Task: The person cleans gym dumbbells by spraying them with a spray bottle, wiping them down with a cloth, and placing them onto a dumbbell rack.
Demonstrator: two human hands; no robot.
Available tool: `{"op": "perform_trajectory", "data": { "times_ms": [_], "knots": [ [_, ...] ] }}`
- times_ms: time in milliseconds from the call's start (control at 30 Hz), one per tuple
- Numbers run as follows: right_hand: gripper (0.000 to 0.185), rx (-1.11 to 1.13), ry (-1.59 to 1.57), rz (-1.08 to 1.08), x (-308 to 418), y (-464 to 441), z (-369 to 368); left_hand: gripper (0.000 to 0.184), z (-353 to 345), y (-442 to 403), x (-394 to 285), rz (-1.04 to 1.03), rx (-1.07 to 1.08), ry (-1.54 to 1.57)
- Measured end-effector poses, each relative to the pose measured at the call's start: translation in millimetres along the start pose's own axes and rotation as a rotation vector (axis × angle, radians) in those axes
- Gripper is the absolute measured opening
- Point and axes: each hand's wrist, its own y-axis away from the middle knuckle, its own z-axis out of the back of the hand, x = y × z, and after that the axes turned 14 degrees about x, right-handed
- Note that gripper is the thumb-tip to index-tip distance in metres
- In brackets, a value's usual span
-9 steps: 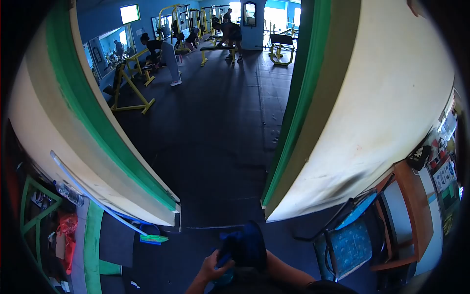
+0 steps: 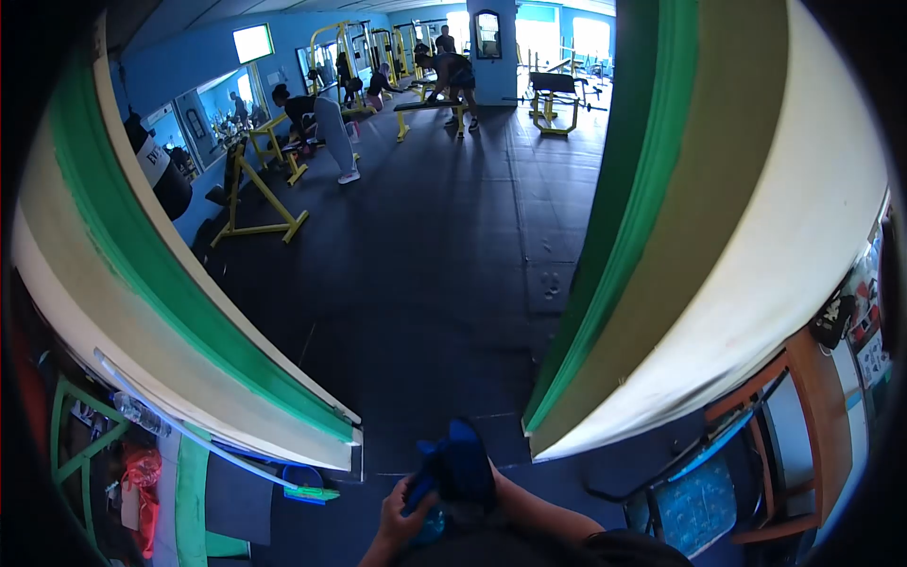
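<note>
My left hand (image 2: 402, 515) is low in the middle of the view, its fingers closed around the near side of a dark blue, soft-looking item (image 2: 463, 472). The item resembles a padded glove or a cap, but the dim light hides its exact kind. My right forearm (image 2: 543, 510) reaches in from the right and ends behind or inside the same item, so my right hand's fingers are hidden. Just under my left hand shows something light blue and translucent (image 2: 430, 526), too small to name.
A green-edged doorway (image 2: 605, 312) opens onto a dark gym floor (image 2: 425, 255). A yellow-framed bench (image 2: 255, 198) and several people are inside. A broom (image 2: 217, 439) leans left; a blue chair (image 2: 694, 506) and wooden desk (image 2: 812, 425) stand right.
The view has moved forward and tilted up slightly, so the doorway looks wider and a punching bag shows at left. My hands stay together on the dark blue item.
</note>
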Motion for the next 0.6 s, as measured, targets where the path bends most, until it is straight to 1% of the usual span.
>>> {"op": "perform_trajectory", "data": {
  "times_ms": [67,100,167,200,267,300,367,400,467,500,533,600],
  "knots": [
    [0.033,-0.287,0.113,0.079,36,-18,-22,0.036,10,-30,-2,-0.108,-0.153,-0.021],
    [0.033,-0.292,0.111,0.068,43,-22,-26,0.036,15,-40,7,-0.098,-0.158,-0.016],
    [0.032,-0.297,0.172,0.021,69,-31,-31,0.039,27,-66,30,0.024,-0.259,0.124],
    [0.031,-0.301,0.199,-0.003,80,-35,-32,0.039,33,-79,25,0.027,-0.261,0.129],
    [0.030,-0.312,0.248,-0.050,100,-44,-31,0.047,46,-104,15,0.097,-0.260,0.143],
    [0.030,-0.318,0.273,-0.072,110,-49,-29,0.047,50,-119,8,0.101,-0.258,0.148],
    [0.029,-0.337,0.325,-0.115,128,-62,-21,0.057,54,-149,0,-0.136,-0.215,-0.183],
    [0.029,-0.347,0.325,-0.114,133,-70,-13,0.057,56,-166,7,-0.136,-0.209,-0.176],
    [0.028,-0.376,0.188,-0.235,132,-89,13,0.062,62,-206,26,-0.146,0.061,0.130],
    [0.024,-0.189,0.563,-0.127,127,-103,40,0.060,70,-226,28,-0.089,0.185,0.219],
    [0.024,-0.197,0.578,-0.116,143,-113,44,0.060,76,-246,26,-0.106,0.194,0.223],
    [0.024,-0.184,0.494,-0.188,180,-129,45,0.058,88,-287,20,0.007,0.407,0.340]
  ]
}}
